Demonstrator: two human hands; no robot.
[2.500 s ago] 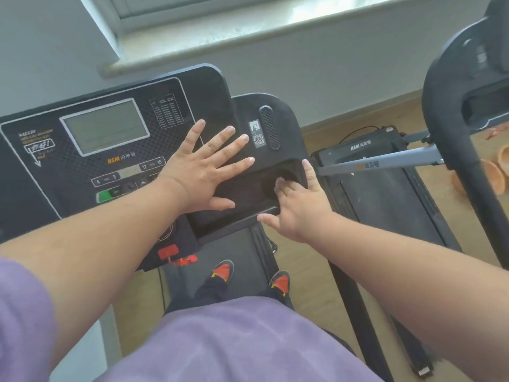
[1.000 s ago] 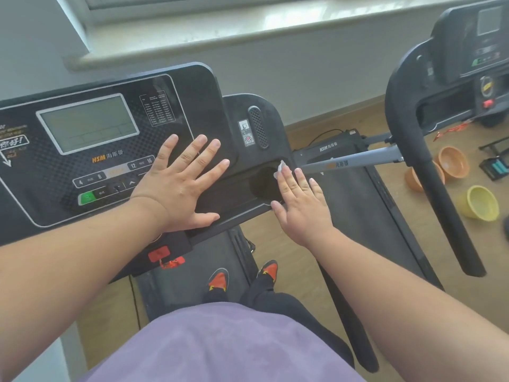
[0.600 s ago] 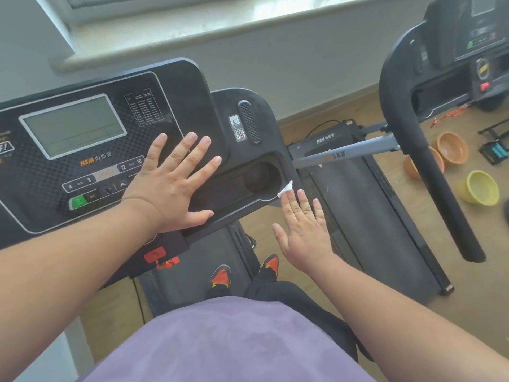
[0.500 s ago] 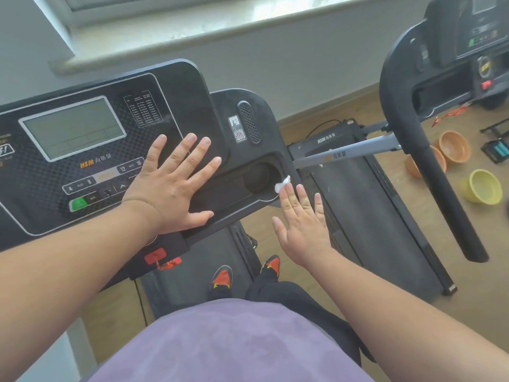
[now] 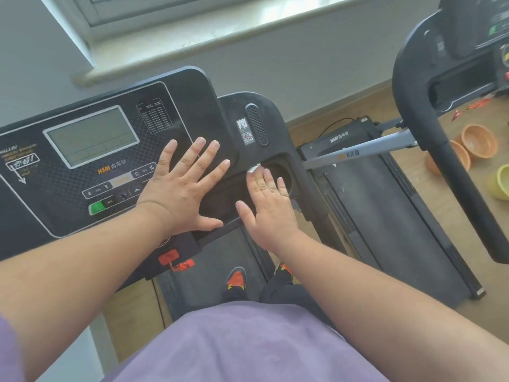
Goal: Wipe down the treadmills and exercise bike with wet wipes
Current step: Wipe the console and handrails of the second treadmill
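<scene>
Mid-frame, the flat right hand (image 5: pixel 268 205) presses a wet wipe (image 5: pixel 254 169) just left of the cup holder (image 5: pixel 278 172), nearer than the splayed, empty left hand (image 5: pixel 187 186)

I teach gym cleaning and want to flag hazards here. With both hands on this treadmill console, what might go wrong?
Two risks, both judgements. The left hand lies flat beside the speed keys and the green button, so a slip might press a control while the person stands on the belt. Only a scrap of the wet wipe shows past the right hand, so the cup recess may get rubbed by bare fingers.
</scene>
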